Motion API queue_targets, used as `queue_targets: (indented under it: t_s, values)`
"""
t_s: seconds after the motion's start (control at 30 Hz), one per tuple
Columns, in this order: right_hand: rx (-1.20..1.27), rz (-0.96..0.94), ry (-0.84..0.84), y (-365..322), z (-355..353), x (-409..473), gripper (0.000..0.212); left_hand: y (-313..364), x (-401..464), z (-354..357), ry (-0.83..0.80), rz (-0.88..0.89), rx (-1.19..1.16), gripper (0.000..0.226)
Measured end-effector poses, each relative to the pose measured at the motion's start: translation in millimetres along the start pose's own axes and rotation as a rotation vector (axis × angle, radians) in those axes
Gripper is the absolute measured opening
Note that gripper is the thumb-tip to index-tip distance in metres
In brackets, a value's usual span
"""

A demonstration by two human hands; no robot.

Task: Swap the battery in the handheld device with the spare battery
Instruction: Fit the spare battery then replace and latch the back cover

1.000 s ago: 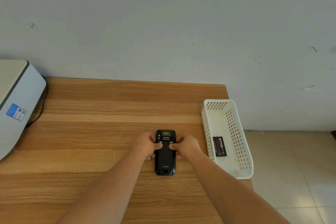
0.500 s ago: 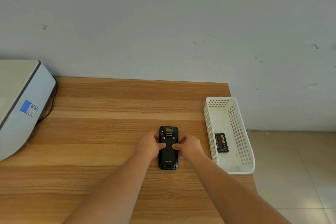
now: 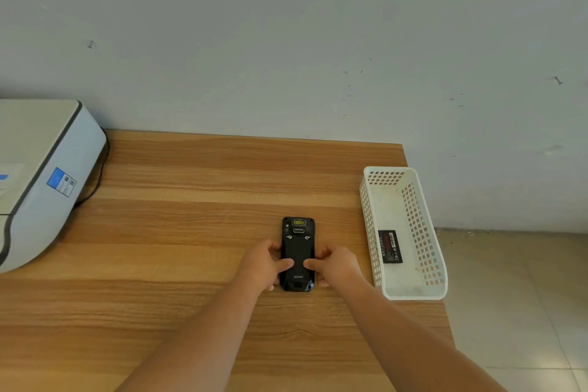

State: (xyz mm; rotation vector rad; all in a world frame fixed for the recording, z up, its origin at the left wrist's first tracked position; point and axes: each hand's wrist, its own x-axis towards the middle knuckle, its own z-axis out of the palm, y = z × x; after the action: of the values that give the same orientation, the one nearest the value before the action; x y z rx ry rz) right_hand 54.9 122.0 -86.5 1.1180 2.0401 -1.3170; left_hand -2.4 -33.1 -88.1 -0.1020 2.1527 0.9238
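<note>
A black handheld device lies face down on the wooden table, its back cover on and its scanner window toward the wall. My left hand grips its left side and my right hand grips its right side. Both thumbs press on the lower half of the back cover. A black spare battery with a red label lies flat inside the white perforated basket to the right of the device.
A white and grey machine with a blue sticker stands at the table's left, with a black cable behind it. The basket sits at the table's right edge, with tiled floor beyond. A grey wall closes the far side.
Both thumbs have slid from the upper part of the back cover down to its lower half. The device stays flat on the table. My head view has shifted slightly.
</note>
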Motion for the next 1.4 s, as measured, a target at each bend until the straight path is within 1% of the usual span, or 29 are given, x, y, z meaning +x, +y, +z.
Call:
queue_targets:
  t_s: [0.1,0.27,0.47,0.57,0.67,0.77,0.87,0.93,1.03,1.17,1.27,1.33,1.4]
  values:
    - [0.004,0.023,-0.042,9.2,4.0,-2.8,0.035,-6.8,-2.6,0.4,-0.035,0.019,0.022,0.053]
    - [-0.019,0.000,-0.070,8.9,4.6,-4.1,0.034,-7.9,-3.7,4.7,0.015,0.076,0.096,0.052]
    - [0.062,0.014,-0.138,12.2,0.8,-4.6,0.040,-7.4,-6.1,3.2,-0.027,0.024,0.042,0.061]
    - [-0.002,0.023,-0.153,10.2,0.4,-2.5,0.041,-7.2,-5.2,3.9,-0.016,0.026,0.071,0.058]
    - [-0.064,0.046,-0.172,2.7,-2.1,0.9,0.041,0.1,-1.2,-2.0,-0.046,0.009,0.130,0.053]
    - [-0.033,0.027,-0.102,-8.6,-8.5,8.1,0.035,11.9,7.7,-7.9,-0.051,-0.055,0.111,0.042]
    - [-0.024,0.016,-0.042,-18.8,-10.8,14.7,0.027,18.7,18.8,-9.0,0.012,-0.066,0.180,0.033]
    - [-0.013,0.032,-0.036,-22.7,-10.2,18.0,0.023,20.0,25.0,-8.4,0.044,-0.083,0.186,0.029]
    - [0.000,0.042,-0.059,-26.7,-10.6,20.2,0.021,20.8,30.1,-8.8,0.034,-0.097,0.186,0.025]
    - [0.035,0.062,-0.099,-29.1,-15.0,17.7,0.023,24.3,30.9,-11.8,-0.001,-0.133,0.171,0.026]
    - [0.055,0.062,-0.125,-31.4,-16.5,18.5,0.031,27.7,33.7,-13.5,-0.007,-0.210,0.089,0.039]
    - [0.014,0.069,-0.108,-33.7,-14.6,19.4,0.031,28.4,35.9,-12.7,0.006,-0.201,0.147,0.041]
    - [-0.013,0.079,-0.085,-35.3,-12.2,19.4,0.030,28.6,35.7,-10.4,0.027,-0.160,0.224,0.037]
